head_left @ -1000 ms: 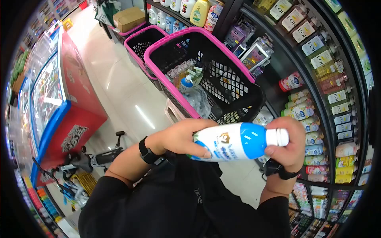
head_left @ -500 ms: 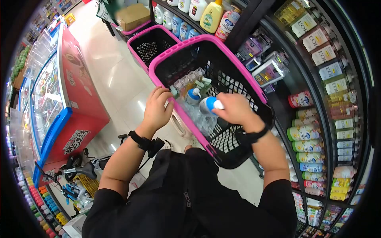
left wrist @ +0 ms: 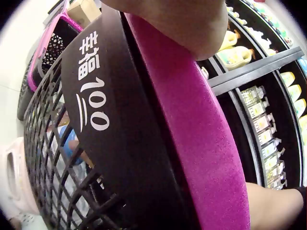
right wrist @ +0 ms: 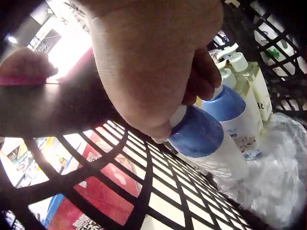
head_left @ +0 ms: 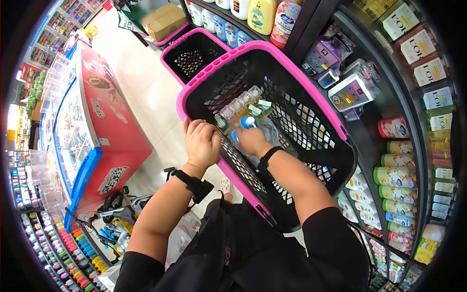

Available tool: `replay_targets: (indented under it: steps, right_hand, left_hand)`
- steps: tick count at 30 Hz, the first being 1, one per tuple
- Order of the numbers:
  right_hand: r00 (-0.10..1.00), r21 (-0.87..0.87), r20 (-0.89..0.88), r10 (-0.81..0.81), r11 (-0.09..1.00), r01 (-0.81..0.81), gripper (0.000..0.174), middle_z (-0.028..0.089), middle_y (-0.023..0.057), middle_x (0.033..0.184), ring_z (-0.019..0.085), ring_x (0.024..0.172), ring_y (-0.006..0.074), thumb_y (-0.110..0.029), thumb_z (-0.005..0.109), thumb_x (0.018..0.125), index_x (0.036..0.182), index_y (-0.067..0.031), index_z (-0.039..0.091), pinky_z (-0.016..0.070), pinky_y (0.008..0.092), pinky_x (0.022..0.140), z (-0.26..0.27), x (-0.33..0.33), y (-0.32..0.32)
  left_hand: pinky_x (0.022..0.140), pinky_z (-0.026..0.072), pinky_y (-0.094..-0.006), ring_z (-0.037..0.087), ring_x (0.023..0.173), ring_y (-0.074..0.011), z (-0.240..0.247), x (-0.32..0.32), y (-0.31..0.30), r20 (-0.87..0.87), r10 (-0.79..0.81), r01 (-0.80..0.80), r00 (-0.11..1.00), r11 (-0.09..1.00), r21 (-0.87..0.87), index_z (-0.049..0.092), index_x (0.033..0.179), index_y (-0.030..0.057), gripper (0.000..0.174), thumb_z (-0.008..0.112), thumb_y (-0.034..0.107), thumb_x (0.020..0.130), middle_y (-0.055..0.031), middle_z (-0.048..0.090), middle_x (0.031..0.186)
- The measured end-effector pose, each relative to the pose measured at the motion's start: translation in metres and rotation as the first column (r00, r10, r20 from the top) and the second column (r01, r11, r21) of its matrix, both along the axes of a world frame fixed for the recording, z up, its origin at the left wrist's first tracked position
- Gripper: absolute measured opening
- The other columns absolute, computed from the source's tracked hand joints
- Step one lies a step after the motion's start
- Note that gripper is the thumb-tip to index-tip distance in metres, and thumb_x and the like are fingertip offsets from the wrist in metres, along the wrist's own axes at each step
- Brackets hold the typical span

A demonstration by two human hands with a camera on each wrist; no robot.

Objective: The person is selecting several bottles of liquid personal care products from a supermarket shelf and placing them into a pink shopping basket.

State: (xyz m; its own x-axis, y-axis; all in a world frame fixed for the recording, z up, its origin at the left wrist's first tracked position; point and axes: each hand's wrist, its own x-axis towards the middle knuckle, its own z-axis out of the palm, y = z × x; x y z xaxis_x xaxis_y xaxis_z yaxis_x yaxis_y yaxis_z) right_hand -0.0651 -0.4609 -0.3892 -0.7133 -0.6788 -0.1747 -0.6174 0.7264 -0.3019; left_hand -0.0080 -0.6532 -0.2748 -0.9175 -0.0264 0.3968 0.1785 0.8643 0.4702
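Note:
A black shopping basket with a pink rim (head_left: 181, 102) stands in front of me. My left hand (head_left: 201, 141) curls over its near rim (left wrist: 192, 120). My right hand (head_left: 249, 140) reaches down inside and grips the white cap of a white bottle with a blue shoulder (right wrist: 201, 139), which stands upright on the basket floor. A second blue-topped bottle (right wrist: 228, 103) stands right behind it, with pump bottles (right wrist: 249, 76) further back. In the head view my right hand hides most of the held bottle (head_left: 235, 136).
A crumpled clear plastic bag (right wrist: 278, 177) lies on the basket floor. A second pink-rimmed basket (head_left: 192, 53) sits beyond. Shelves of bottles (head_left: 404, 160) line the right side. A red chest freezer (head_left: 112, 121) stands to the left across a tiled aisle.
The bottle went from being held with both hands at my chest down into the basket in my right hand. My left hand let go of it and moved onto the basket rim.

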Motion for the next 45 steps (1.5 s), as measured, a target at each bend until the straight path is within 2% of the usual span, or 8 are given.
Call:
replay_targets:
  steps: [6, 18, 28, 30, 33, 37, 43, 45]
  right_hand:
    - [0.989, -0.085, -0.129, -0.078, 0.994, 0.067, 0.019, 0.073, 0.0119, 0.082, 0.072, 0.071, 0.0303, -0.015, 0.053, 0.089, 0.101, -0.0028, 0.062, 0.0544, 0.0453, 0.058, -0.033, -0.014, -0.018]
    - [0.977, 0.052, -0.090, -0.196, 0.978, 0.201, 0.025, 0.072, 0.0100, 0.088, 0.072, 0.076, 0.0285, -0.016, 0.053, 0.093, 0.113, -0.0047, 0.062, 0.0553, 0.0425, 0.060, -0.061, -0.015, -0.031]
    - [0.961, -0.123, -0.065, -0.267, 0.958, 0.258, 0.048, 0.061, 0.0170, 0.122, 0.060, 0.110, 0.0362, -0.021, 0.067, 0.086, 0.131, -0.0081, 0.055, 0.0541, 0.0494, 0.085, 0.002, -0.006, 0.015]
    - [0.908, -0.128, -0.069, -0.414, 0.906, 0.404, 0.050, 0.062, 0.0187, 0.124, 0.062, 0.109, 0.0406, -0.029, 0.069, 0.088, 0.131, -0.0100, 0.054, 0.0536, 0.0515, 0.086, 0.004, -0.012, 0.024]
    - [0.743, 0.027, 0.268, -0.613, 0.776, 0.630, 0.058, 0.065, 0.0214, 0.119, 0.064, 0.106, 0.0429, -0.035, 0.072, 0.087, 0.134, -0.0086, 0.053, 0.0512, 0.0505, 0.090, -0.009, -0.025, 0.027]
    - [0.667, -0.141, 0.502, -0.551, 0.709, 0.691, 0.066, 0.067, 0.0248, 0.120, 0.063, 0.111, 0.0450, -0.050, 0.067, 0.087, 0.137, -0.0098, 0.050, 0.0484, 0.0510, 0.095, -0.073, -0.037, 0.024]
    - [0.549, 0.024, 0.557, -0.623, 0.673, 0.739, 0.075, 0.065, 0.0213, 0.128, 0.061, 0.119, 0.0398, -0.060, 0.068, 0.084, 0.136, -0.0090, 0.053, 0.0494, 0.0457, 0.097, -0.058, -0.046, 0.012]
    - [0.383, 0.055, 0.666, -0.640, 0.554, 0.831, 0.082, 0.062, 0.0234, 0.132, 0.060, 0.121, 0.0405, -0.062, 0.068, 0.083, 0.138, -0.0043, 0.050, 0.0482, 0.0455, 0.100, -0.063, -0.053, 0.008]
  left_hand:
    - [0.117, 0.0238, -0.0555, 0.061, 0.106, -0.0261, 0.002, -0.002, 0.000, 0.013, -0.009, 0.009, 1.000, 1.000, -0.026, 0.069, 0.081, 0.0100, 0.008, 0.063, 0.014, 0.078, -0.0047, 0.068, 0.087]
    - [0.116, 0.0247, -0.0563, 0.060, 0.105, -0.0273, 0.002, -0.002, 0.000, 0.005, -0.010, 0.010, 1.000, 1.000, -0.017, 0.068, 0.080, 0.0083, 0.007, 0.062, 0.012, 0.080, -0.0055, 0.067, 0.086]
    - [0.116, 0.0260, -0.0550, 0.060, 0.104, -0.0267, 0.000, -0.001, -0.001, -0.021, -0.006, 0.006, 1.000, 1.000, -0.005, 0.068, 0.080, 0.0090, 0.008, 0.063, 0.015, 0.079, -0.0056, 0.067, 0.086]
    - [0.116, 0.0263, -0.0550, 0.060, 0.104, -0.0267, 0.000, 0.000, -0.002, -0.016, -0.007, 0.007, 1.000, 1.000, -0.005, 0.068, 0.080, 0.0095, 0.008, 0.063, 0.016, 0.079, -0.0056, 0.067, 0.087]
    - [0.116, 0.0262, -0.0550, 0.060, 0.105, -0.0268, 0.000, 0.000, -0.002, -0.012, -0.014, 0.014, 1.000, 1.000, -0.010, 0.069, 0.080, 0.0095, 0.009, 0.063, 0.016, 0.079, -0.0058, 0.067, 0.087]
    - [0.117, 0.0255, -0.0551, 0.061, 0.104, -0.0267, -0.001, 0.000, -0.002, -0.016, -0.004, 0.004, 1.000, 1.000, -0.020, 0.069, 0.080, 0.0093, 0.009, 0.063, 0.016, 0.079, -0.0059, 0.068, 0.087]
    - [0.117, 0.0253, -0.0551, 0.060, 0.104, -0.0262, 0.000, 0.000, 0.000, -0.008, -0.002, 0.002, 1.000, 1.000, -0.026, 0.069, 0.080, 0.0087, 0.009, 0.062, 0.014, 0.080, -0.0055, 0.067, 0.087]
    - [0.117, 0.0254, -0.0552, 0.060, 0.104, -0.0261, 0.004, 0.000, 0.002, -0.002, 0.004, -0.004, 1.000, 1.000, -0.029, 0.069, 0.080, 0.0085, 0.009, 0.062, 0.014, 0.081, -0.0054, 0.067, 0.086]
